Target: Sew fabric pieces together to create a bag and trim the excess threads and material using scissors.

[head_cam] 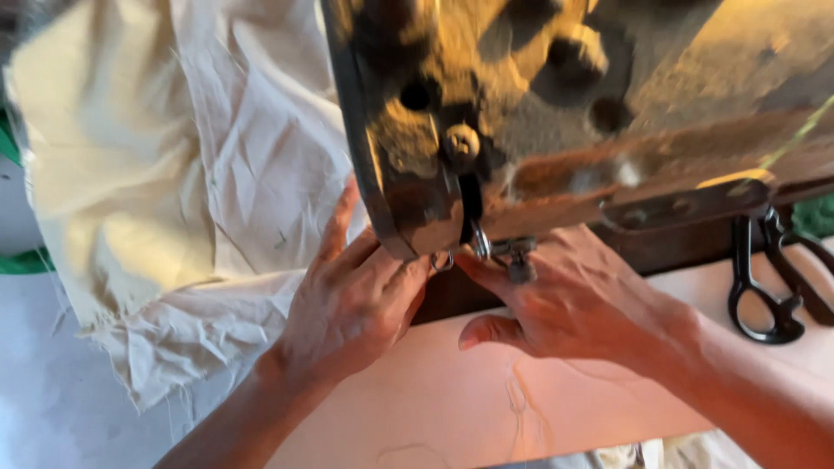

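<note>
both hands meet under the sewing machine head (556, 113) at its needle area (508, 254). the left hand (356, 300) and right hand (565, 304) lie flat with loose, released grip on the cream cloth (174, 174) over the bench (434, 408). black scissors (769, 278) rest at right.

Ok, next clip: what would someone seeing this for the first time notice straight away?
The worn, dark head of a sewing machine fills the top of the view, close to the camera. Just beneath it, the left hand and right hand meet fingertip to fingertip at the needle area. Crumpled cream cloth spreads out to the left, and black scissors lie at the far right on the table.
</note>
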